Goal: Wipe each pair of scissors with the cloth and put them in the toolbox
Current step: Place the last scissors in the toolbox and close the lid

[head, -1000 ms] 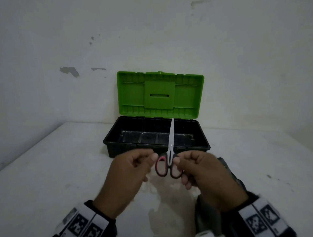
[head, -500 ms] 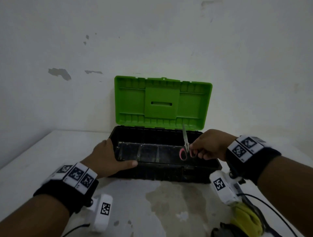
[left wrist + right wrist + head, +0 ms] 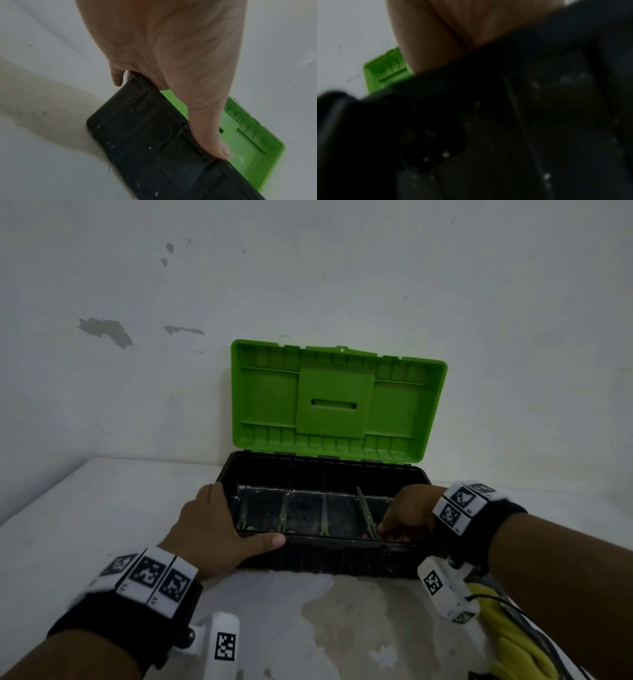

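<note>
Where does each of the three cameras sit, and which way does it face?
Head: above, facing forward and down at the toolbox; both forearms show.
Left wrist: along the left hand gripping the box's near-left rim.
Right wrist: pressed near the box's dark front; only part of the right hand shows, blurred.
Shared: the green lid.

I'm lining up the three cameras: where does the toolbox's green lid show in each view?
Head: green lid stands open at centre, behind the black toolbox.
Left wrist: lower right, beyond the left hand gripping the box's rim.
Right wrist: only a corner, at middle left.
Shared landmark: the black toolbox's speckled front wall.
</note>
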A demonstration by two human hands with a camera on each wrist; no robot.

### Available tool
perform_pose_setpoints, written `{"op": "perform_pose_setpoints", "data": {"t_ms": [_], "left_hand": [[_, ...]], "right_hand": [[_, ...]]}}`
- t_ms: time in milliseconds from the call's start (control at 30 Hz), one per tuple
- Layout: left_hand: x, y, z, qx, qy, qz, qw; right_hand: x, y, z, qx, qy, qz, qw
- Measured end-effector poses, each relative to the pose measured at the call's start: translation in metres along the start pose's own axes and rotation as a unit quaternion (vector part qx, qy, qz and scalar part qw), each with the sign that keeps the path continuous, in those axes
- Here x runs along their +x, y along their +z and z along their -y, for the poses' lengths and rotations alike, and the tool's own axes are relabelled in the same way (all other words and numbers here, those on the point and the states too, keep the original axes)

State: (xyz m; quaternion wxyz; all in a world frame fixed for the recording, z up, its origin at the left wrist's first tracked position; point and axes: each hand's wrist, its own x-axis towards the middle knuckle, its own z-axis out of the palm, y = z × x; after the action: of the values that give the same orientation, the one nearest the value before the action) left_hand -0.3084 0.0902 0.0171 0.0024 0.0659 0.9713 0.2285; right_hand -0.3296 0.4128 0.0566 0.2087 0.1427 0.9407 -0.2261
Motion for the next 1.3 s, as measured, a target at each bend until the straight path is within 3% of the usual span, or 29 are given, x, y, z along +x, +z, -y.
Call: {"op": "perform_pose_setpoints", "data": {"t_ms": [133,300,500,567,667,733,800,967,1100,1200,1300], "left_hand": [[0.001,0.000,-0.001,0.020,-0.014,0.005,1.000],[-0.001,-0.003,-0.005,0.024,-0.027,0.023,0.999],[-0.002,-0.013,-0.013,0.002,-0.041,0.055,0.998],[0.003,-0.019,-0.014,-0.019,-0.040,0.090,0.995],[0.017,-0.042,-0.026,-0.079,-0.057,0.133,0.986],[0.033,-0.061,-0.039,-0.104,-0.112,0.094,0.984],[0.055,-0.080,-0.050,-0.151,-0.131,0.009,0.980],[0.117,-0.118,-0.070,-0.295,-0.105,-0.140,0.939],[0.154,-0.133,-0.063,-0.346,-0.115,-0.131,0.922],[0.156,-0.131,-0.066,-0.390,-0.062,-0.098,0.913],[0.147,-0.129,-0.067,-0.399,-0.046,-0.110,0.909]], "right_hand": [[0.003,0.004,0.005,-0.196,-0.053,0.002,0.979],[-0.010,0.007,0.010,-0.228,-0.077,-0.014,0.970],[-0.030,-0.030,0.006,0.025,-0.054,-0.008,0.998],[-0.040,-0.053,0.003,0.039,-0.084,-0.051,0.994],[-0.041,-0.091,-0.007,0.033,-0.122,-0.172,0.977],[-0.034,-0.112,-0.011,0.031,-0.138,-0.258,0.956],[-0.025,-0.124,-0.012,0.051,-0.135,-0.311,0.939],[0.003,-0.143,0.008,0.204,-0.108,-0.316,0.920],[0.031,-0.147,0.020,0.342,-0.098,-0.280,0.892],[0.034,-0.144,0.021,0.382,-0.092,-0.296,0.871],[0.025,-0.144,0.011,0.411,-0.096,-0.290,0.859]]}}
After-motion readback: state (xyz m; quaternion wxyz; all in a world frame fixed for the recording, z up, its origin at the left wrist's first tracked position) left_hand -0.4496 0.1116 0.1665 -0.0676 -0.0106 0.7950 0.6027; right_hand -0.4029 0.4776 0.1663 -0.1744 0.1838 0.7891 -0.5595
